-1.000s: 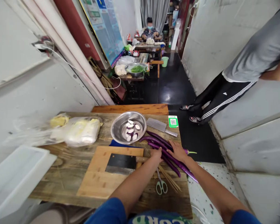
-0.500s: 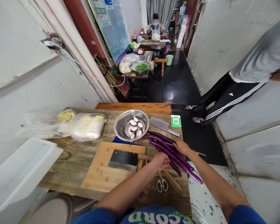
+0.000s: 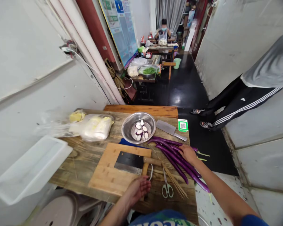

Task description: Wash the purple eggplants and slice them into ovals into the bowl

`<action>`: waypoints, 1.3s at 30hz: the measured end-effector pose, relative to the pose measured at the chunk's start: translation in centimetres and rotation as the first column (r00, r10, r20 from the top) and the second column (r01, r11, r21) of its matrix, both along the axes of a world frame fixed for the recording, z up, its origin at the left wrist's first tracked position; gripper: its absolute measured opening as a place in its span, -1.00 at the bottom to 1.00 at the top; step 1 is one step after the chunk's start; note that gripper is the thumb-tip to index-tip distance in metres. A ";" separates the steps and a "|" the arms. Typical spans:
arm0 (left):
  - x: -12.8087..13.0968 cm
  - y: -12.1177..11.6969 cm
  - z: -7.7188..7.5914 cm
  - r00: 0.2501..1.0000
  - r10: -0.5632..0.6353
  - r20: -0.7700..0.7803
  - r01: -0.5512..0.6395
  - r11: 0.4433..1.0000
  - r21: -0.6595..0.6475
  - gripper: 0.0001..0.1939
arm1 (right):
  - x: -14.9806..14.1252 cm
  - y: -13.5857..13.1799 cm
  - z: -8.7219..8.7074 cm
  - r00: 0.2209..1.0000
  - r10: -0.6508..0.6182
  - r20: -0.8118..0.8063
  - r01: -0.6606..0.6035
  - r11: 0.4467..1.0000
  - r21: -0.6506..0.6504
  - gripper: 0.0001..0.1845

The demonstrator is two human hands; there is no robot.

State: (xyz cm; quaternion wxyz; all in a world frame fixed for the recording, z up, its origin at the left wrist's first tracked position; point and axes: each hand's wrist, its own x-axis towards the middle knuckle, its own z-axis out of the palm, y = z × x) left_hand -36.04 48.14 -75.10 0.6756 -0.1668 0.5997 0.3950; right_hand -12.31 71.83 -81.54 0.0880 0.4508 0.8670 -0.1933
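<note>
My right hand (image 3: 188, 153) lies on a bunch of long purple eggplants (image 3: 174, 155) at the right side of the wooden table (image 3: 85, 153), its fingers curled over them. My left hand (image 3: 138, 188) hovers open over the near edge of the wooden cutting board (image 3: 113, 175), holding nothing. A cleaver (image 3: 132, 162) lies flat on the board, its handle pointing right. A steel bowl (image 3: 138, 127) with several eggplant slices stands behind the board.
Scissors (image 3: 167, 187) and bamboo skewers (image 3: 174, 180) lie near the front edge. A second cleaver (image 3: 170, 129) and a green QR card (image 3: 183, 125) sit at the back right. Bagged food (image 3: 94, 127) and a white tray (image 3: 30, 169) are at the left. A person (image 3: 250, 91) stands to the right.
My left hand has drawn back from the cleaver handle and eggplants to the near edge of the cutting board. My right hand stays on the eggplants. The view has shifted slightly.
</note>
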 end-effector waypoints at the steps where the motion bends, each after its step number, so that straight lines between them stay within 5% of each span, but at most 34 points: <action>1: 0.0 -0.3 -0.2 1.000 0.005 0.000 -0.005 1.000 -0.009 -0.84 | 0.2 -0.2 0.0 1.000 0.015 0.006 -0.015 1.000 -0.018 -0.69; 11: 1.9 0.7 -1.2 0.998 -0.055 -0.004 0.055 0.997 0.059 -0.79 | 0.4 1.1 -0.3 0.998 0.038 -0.039 -0.043 0.992 -0.117 -0.64; 20: 2.6 1.5 -2.3 0.988 -0.157 0.005 0.156 0.982 0.109 -0.75 | 1.6 2.8 1.9 0.970 0.053 -0.239 -0.088 0.986 -0.139 -0.68; 22: 2.9 2.0 -2.3 0.981 -0.192 -0.006 0.192 0.973 0.126 -0.75 | 1.8 2.9 2.6 0.938 -0.054 -0.341 -0.042 0.962 -0.269 -0.67; 24: 3.1 2.8 -2.1 0.973 -0.228 -0.040 0.231 0.953 0.193 -0.75 | 2.1 2.8 3.5 0.876 -0.245 -0.415 -0.018 0.843 -0.537 -0.62; 27: 3.5 4.6 -1.5 0.959 -0.246 -0.144 0.281 0.898 0.338 -0.69 | 2.4 1.8 5.2 0.781 -0.490 -0.386 -0.083 0.532 -0.843 -0.55; 30: 4.3 6.8 -0.5 0.951 -0.129 -0.280 0.248 0.859 0.448 -0.51 | 1.9 -0.9 6.6 0.708 -0.626 -0.327 -0.170 0.298 -0.939 -0.54; 33: 5.1 8.6 0.9 0.937 0.095 -0.336 0.120 0.817 0.565 -0.37 | -0.2 -5.0 7.3 0.655 -0.695 -0.297 -0.254 0.167 -0.953 -0.57; 36: 4.4 9.2 2.8 0.891 0.270 -0.364 0.035 0.760 0.649 -0.41 | -3.5 -9.0 7.7 0.694 -0.622 -0.362 -0.307 0.199 -0.931 -0.59; 37: 3.5 9.1 3.5 0.864 0.307 -0.400 0.031 0.759 0.650 -0.42 | -4.7 -10.1 7.9 0.721 -0.544 -0.429 -0.320 0.288 -0.903 -0.58; 39: 0.9 8.3 5.1 0.789 0.318 -0.525 0.089 0.787 0.611 -0.41 | -7.1 -11.8 8.0 0.756 -0.296 -0.584 -0.358 0.560 -0.747 -0.58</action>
